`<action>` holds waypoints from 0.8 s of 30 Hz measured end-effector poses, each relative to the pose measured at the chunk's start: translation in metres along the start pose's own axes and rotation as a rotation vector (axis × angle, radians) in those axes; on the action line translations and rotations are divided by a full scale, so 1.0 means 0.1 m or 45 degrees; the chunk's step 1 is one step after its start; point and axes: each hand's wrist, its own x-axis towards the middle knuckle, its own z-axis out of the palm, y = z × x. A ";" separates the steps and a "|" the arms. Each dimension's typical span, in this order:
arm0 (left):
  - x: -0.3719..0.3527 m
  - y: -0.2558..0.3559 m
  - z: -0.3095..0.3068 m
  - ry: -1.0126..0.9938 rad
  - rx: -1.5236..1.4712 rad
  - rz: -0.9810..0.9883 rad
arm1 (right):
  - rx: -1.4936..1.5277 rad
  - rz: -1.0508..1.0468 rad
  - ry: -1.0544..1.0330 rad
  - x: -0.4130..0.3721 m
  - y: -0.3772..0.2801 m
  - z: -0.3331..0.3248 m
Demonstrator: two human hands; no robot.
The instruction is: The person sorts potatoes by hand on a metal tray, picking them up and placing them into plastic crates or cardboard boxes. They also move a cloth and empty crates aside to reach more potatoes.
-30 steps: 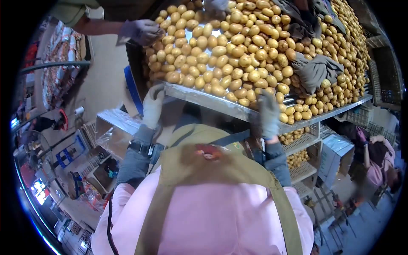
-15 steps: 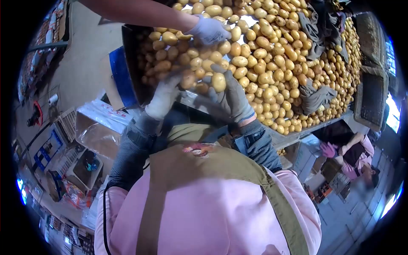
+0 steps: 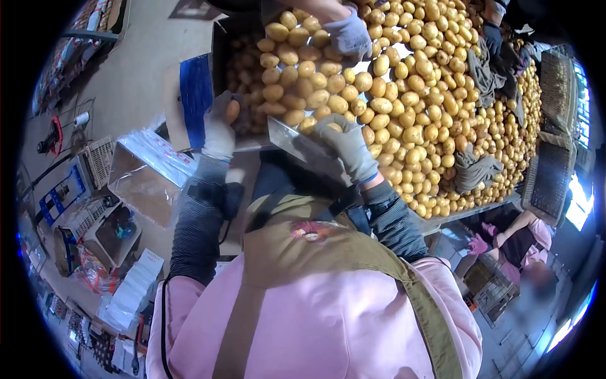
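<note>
My left hand (image 3: pixel 219 132), in a pale glove, is at the table's left end with its fingers around a reddish potato (image 3: pixel 233 112). My right hand (image 3: pixel 349 148), also gloved, rests at the near edge of the heap with its fingers curled round a potato (image 3: pixel 334 127), mostly hidden. Yellow potatoes (image 3: pixel 413 104) cover the table in front of me. A metal edge plate (image 3: pixel 293 140) runs between my hands. Beyond them, another person's gloved hand (image 3: pixel 349 36) reaches down into the potatoes.
Left of the potatoes stands a dark box with a blue panel (image 3: pixel 195 95). A carton with plastic bags (image 3: pixel 148 170) sits below it. Grey cloths (image 3: pixel 476 169) lie on the heap. A dark-gloved hand (image 3: pixel 492 36) shows at far right, and a person with pink gloves (image 3: pixel 478 245) is lower right.
My left hand has moved left, away from my right hand, with a potato. My right hand has lowered to the near edge. The other person's hand has shifted right, and the view has turned slightly.
</note>
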 end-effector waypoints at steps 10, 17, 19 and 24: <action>0.96 -0.15 0.70 -0.064 0.473 0.027 | -1.467 -1.135 0.282 0.64 0.07 0.39; 0.71 -0.02 0.69 -0.177 0.043 -0.050 | -1.497 -1.219 0.393 0.89 0.16 0.53; 0.69 -0.04 0.59 -0.317 -0.096 -0.075 | -1.520 -1.180 0.487 1.18 0.09 0.45; 0.99 -0.31 0.27 -0.487 0.218 0.211 | -1.022 -1.152 0.877 1.27 -0.15 -0.17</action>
